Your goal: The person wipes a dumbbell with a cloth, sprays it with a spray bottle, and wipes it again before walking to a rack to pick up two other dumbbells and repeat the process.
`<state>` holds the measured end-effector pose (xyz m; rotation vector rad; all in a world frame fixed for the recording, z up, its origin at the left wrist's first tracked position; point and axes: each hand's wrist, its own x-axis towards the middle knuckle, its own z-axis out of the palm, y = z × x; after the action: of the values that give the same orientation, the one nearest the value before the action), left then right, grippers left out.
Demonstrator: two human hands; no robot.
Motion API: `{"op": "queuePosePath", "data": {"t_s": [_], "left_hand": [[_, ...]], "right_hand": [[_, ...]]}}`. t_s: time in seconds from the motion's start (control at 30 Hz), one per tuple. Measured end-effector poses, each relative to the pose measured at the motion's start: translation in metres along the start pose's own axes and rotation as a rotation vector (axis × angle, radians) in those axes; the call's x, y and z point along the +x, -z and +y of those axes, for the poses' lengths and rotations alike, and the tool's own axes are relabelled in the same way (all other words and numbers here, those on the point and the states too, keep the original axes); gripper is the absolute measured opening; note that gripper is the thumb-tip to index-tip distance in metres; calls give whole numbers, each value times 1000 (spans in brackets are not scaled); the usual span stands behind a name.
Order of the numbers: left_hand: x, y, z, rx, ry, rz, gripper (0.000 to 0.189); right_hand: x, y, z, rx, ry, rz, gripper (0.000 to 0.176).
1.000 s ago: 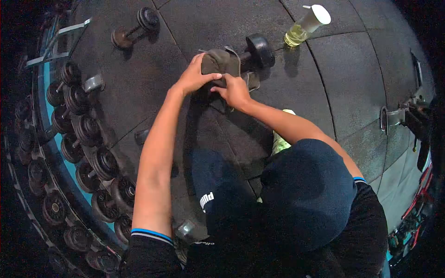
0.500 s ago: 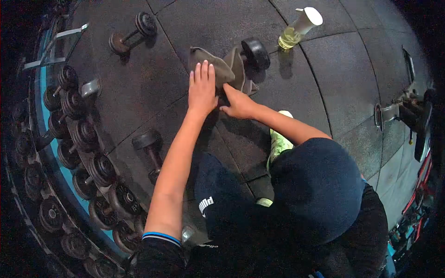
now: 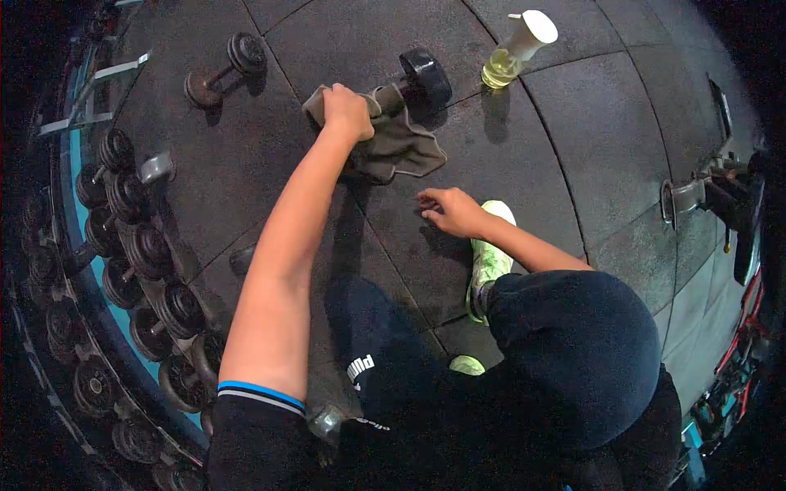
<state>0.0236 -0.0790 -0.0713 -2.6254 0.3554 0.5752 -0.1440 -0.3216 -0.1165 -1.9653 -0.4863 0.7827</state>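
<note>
A black dumbbell [image 3: 427, 75] lies on the floor in front of me, one head bare and the rest partly under a grey-brown cloth [image 3: 403, 151]. My left hand [image 3: 347, 113] is closed over the cloth at the dumbbell's covered end; its fingertips are mostly hidden. Loose folds of the cloth spread on the mat towards me. Nearer my shoe, my right hand [image 3: 452, 213] hovers with nothing in it, fingers loosely bent and thumb apart. To the right of the dumbbell stands a white-topped bottle [image 3: 516, 51] with yellowish liquid.
Another dumbbell [image 3: 225, 72] rests on the floor at upper left. A rack of dumbbells [image 3: 151, 245] runs down the left side. My pale green shoe [image 3: 491, 258] is below my right hand. Gym equipment [image 3: 716, 196] stands at the right edge.
My right hand has drawn back from the cloth towards my shoe. My left hand has gone from lying flat to gripping the cloth, whose folds now spread out nearer me.
</note>
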Motion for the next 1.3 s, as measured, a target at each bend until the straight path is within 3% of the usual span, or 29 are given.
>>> {"op": "queuePosePath", "data": {"t_s": [0.07, 0.17, 0.27, 0.37, 0.4, 0.5, 0.53, 0.8, 0.93, 1.03, 1.17, 1.23, 1.3], "left_hand": [[7, -23, 10, 10, 61, 110, 49], [3, -20, 6, -58, 17, 111, 35], [-5, 3, -10, -228, -52, -75, 33], [-16, -24, -28, -623, -163, 323, 32], [-24, -37, -30, -666, -220, 545, 48], [-53, -67, -16, -839, 40, 687, 75], [-59, -71, -14, -775, 30, 688, 90], [-107, -99, 33, -250, 32, 637, 113], [-109, -52, 24, -483, 29, 565, 118], [-83, -36, -12, -563, -39, 477, 117], [-58, -15, -20, -448, 28, 261, 108], [-60, -25, -14, -410, 13, 385, 103], [-70, -43, -5, -352, 15, 482, 101]], "right_hand": [[-2, 5, -5, 14, 4, -8, 32], [-2, 7, -2, 74, -13, 19, 30], [3, 17, -5, 106, -47, 67, 29], [4, 15, -7, 157, -31, 133, 28], [7, 18, -9, 146, -27, 143, 28], [12, 24, -8, 109, -11, 163, 27], [13, 24, -9, 98, -6, 166, 27], [19, 27, -7, 170, -48, 186, 28], [16, 19, -11, 175, -23, 171, 28], [8, 20, -19, 74, -67, 111, 28], [8, 19, -10, 120, -1, 148, 26], [9, 16, -5, 135, 1, 174, 25], [14, 20, -5, 112, -14, 183, 34]]}}
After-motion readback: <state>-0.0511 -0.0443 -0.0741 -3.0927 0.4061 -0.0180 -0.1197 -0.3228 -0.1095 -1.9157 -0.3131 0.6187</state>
